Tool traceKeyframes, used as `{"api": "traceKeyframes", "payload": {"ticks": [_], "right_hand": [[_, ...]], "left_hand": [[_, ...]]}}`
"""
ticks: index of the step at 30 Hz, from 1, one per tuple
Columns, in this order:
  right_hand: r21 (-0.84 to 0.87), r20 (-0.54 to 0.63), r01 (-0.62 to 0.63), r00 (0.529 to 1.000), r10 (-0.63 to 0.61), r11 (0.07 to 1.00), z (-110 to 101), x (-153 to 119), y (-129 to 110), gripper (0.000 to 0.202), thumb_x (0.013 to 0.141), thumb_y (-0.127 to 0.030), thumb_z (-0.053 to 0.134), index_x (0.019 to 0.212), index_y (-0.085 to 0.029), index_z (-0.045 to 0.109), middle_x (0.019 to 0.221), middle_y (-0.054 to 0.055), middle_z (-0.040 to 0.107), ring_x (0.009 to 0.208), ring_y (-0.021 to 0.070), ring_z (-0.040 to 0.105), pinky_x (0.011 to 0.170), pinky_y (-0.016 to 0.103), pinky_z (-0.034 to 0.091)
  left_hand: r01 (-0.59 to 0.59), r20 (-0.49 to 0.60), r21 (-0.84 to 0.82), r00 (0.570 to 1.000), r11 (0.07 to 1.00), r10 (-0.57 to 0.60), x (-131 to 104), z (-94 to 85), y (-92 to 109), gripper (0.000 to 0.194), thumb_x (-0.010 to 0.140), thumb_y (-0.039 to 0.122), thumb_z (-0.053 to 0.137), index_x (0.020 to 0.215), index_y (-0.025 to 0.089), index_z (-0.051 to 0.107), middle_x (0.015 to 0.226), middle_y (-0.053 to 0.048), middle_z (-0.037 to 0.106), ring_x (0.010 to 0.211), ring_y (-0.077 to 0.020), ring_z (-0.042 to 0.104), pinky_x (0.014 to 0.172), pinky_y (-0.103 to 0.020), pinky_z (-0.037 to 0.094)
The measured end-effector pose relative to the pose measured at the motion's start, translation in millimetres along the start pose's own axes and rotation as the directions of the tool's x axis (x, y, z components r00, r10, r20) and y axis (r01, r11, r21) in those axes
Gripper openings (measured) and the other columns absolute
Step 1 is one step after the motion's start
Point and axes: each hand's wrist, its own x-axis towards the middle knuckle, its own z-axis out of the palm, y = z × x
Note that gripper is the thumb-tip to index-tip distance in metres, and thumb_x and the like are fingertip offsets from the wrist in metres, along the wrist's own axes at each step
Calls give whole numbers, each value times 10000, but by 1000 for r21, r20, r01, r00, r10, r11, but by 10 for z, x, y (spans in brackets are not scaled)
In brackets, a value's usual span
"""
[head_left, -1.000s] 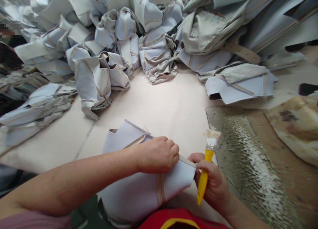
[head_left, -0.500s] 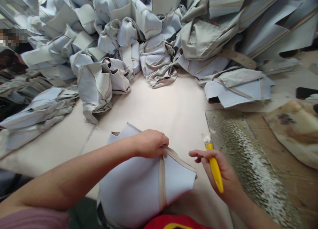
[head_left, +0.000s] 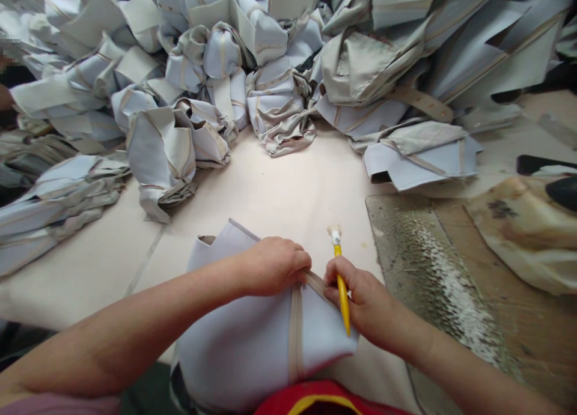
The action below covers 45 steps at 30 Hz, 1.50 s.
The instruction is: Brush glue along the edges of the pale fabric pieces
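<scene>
A pale white sewn fabric piece [head_left: 238, 337] with beige tape along its seam and upper edge stands in front of me, its lower part close to my body. My left hand [head_left: 274, 265] is closed on its taped top edge, fingertips folded over. My right hand [head_left: 356, 295] holds a yellow-handled brush [head_left: 343, 301] whose whitish, caked bristles point up and away. The thumb and fingers of that hand also meet the piece's taped edge, right of my left hand. Whether they pinch the fabric is partly hidden.
Heaped sewn pieces [head_left: 225, 54] of the same pale fabric fill the back of the table [head_left: 279, 193]. A board [head_left: 396, 241] crusted with white paste lies at the right, beside a stained cloth-like item [head_left: 518, 235]. Another person's blurred part shows at the far left.
My right hand has moved left to the piece's taped edge, its extended fingers now closed. The brush came along and stands more upright. My left hand keeps its hold.
</scene>
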Motion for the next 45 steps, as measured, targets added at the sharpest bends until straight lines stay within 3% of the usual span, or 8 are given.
{"api": "traceKeyframes", "payload": {"ticks": [8, 12, 20, 25, 31, 35, 40, 45], "right_hand": [[-214, -61, 169, 981, -186, 962, -48, 21, 2, 113, 803, -137, 432, 732, -209, 381, 662, -10, 483, 604, 135, 440, 559, 236, 330], [-126, -57, 89, 994, -97, 988, -116, 12, 21, 120, 805, -146, 425, 712, -205, 376, 663, -11, 500, 610, 130, 447, 564, 236, 339], [195, 121, -168, 982, 146, 966, -162, -74, 174, 121, 726, -97, 425, 763, -204, 381, 596, -60, 411, 541, 91, 367, 474, 187, 291], [237, 53, -216, 976, 209, 947, -175, -83, 112, 175, 666, -115, 459, 758, -211, 345, 598, -66, 411, 521, 88, 357, 454, 185, 285], [45, 17, -136, 991, 135, 990, -256, -69, -9, 150, 701, -116, 460, 728, -215, 351, 578, -57, 426, 527, 105, 377, 475, 210, 289], [-59, -71, -87, 994, 83, 994, -193, -89, 141, 108, 736, -128, 444, 724, -217, 383, 612, -26, 492, 545, 126, 429, 498, 233, 320], [154, -24, -111, 993, 116, 982, -144, -122, 482, 98, 737, -254, 509, 706, -218, 422, 603, -24, 490, 548, 135, 451, 494, 237, 369], [270, 25, -243, 969, 245, 932, -168, -210, 515, 191, 680, -350, 570, 646, -212, 443, 581, -20, 488, 525, 133, 453, 473, 233, 382]], "left_hand": [[-21, -1, -37, 1000, 999, 21, 140, -33, 98, 215, 847, 372, 489, 943, 249, 638, 897, -20, 643, 808, -175, 593, 699, -287, 406], [-11, 25, 12, 1000, 1000, 11, 296, 37, 200, 159, 823, 293, 509, 850, 243, 657, 784, -19, 669, 775, -196, 596, 689, -319, 384], [-10, -13, -61, 1000, 998, 10, 378, 88, 218, 162, 799, 240, 512, 709, 202, 642, 691, -17, 653, 797, -181, 565, 688, -305, 349], [-101, -3, -78, 995, 992, 101, 352, 57, 200, 132, 799, 292, 540, 799, 194, 628, 779, -22, 651, 776, -161, 581, 747, -316, 354], [-70, -12, 28, 997, 997, 70, 371, 20, 308, 117, 773, 285, 568, 817, 178, 585, 751, -39, 653, 731, -214, 604, 680, -359, 359], [-81, -60, 50, 995, 995, 84, 412, 131, 334, 85, 759, 245, 548, 814, 186, 576, 742, -25, 653, 717, -207, 603, 641, -362, 356], [-94, -91, 70, 991, 993, 100, 409, 263, 284, 79, 741, 258, 572, 761, 183, 559, 764, -17, 645, 738, -192, 590, 615, -353, 352], [-76, -114, 77, 990, 994, 84, 412, 274, 296, 100, 766, 290, 566, 775, 191, 562, 758, 5, 641, 729, -190, 589, 612, -361, 363]]}}
